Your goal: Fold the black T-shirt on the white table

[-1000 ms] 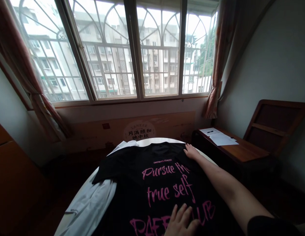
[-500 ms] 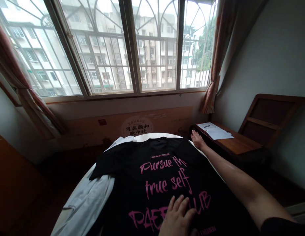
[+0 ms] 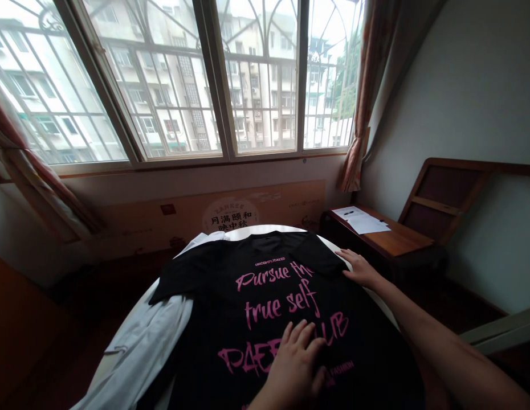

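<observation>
A black T-shirt [image 3: 231, 336] with pink lettering lies spread over a round white table [image 3: 271, 229]. My left hand [image 3: 293, 361] rests on the lower lettering, fingers stretched and somewhat apart. At the shirt's right side, my right hand [image 3: 358, 267] touches the edge near the sleeve [image 3: 322, 256], fingers extended. That sleeve lies across the shirt front and covers the end of one printed line. The left sleeve [image 3: 179, 273] sticks out over a white garment [image 3: 158, 336], which lies partly beneath the shirt. The hem is cut off by the frame.
Right of the table stands a wooden bench seat [image 3: 404, 245] with papers [image 3: 367, 221] and a pen on it. A printed panel [image 3: 286, 205] leans below the barred window [image 3: 260, 102]. Curtains [image 3: 354, 159] hang at both sides, and a pale rail [image 3: 500, 330] is at the lower right.
My right hand has come down from beside the table's far right edge onto the shirt near the sleeve. My left hand stays on the lettering. The view has shifted slightly right.
</observation>
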`<state>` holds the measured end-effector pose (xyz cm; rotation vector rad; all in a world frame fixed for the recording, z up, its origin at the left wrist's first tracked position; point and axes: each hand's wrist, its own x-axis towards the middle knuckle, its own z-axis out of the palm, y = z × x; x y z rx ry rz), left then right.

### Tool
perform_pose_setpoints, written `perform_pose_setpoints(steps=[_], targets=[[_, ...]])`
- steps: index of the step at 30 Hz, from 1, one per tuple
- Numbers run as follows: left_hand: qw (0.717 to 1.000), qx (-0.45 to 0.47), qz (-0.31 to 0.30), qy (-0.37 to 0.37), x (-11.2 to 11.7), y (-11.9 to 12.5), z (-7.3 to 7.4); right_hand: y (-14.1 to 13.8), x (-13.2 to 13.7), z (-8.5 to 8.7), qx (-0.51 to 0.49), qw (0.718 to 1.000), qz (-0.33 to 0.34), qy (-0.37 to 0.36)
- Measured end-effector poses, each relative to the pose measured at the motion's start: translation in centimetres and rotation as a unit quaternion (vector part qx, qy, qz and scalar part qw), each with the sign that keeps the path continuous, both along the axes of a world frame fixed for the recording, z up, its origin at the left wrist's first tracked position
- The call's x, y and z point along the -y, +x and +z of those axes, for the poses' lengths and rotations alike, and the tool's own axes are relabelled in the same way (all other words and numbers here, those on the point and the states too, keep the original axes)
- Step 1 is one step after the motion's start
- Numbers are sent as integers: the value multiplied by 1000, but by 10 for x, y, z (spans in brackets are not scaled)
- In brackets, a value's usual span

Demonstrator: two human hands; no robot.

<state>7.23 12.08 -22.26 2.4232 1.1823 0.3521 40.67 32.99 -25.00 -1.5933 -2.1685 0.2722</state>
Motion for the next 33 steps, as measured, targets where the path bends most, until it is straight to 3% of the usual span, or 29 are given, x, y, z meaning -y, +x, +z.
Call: perform_pose_setpoints(steps=[4, 8, 19, 28, 33], targets=[[1000, -2, 4, 2, 1, 0, 0, -30, 11, 11, 57, 988, 84, 115], [1000, 2, 6, -1, 0, 0, -1, -43, 12, 20, 65, 986, 120, 94], [1000, 17, 3, -3, -2, -1, -3, -41, 9, 16, 66, 995, 48, 66], [1000, 17, 2, 4, -2, -1, -5, -55, 24, 32, 97, 994, 46, 13], [1000, 15, 4, 2, -2, -2, -3, -47, 14, 48, 59, 998, -3, 16]])
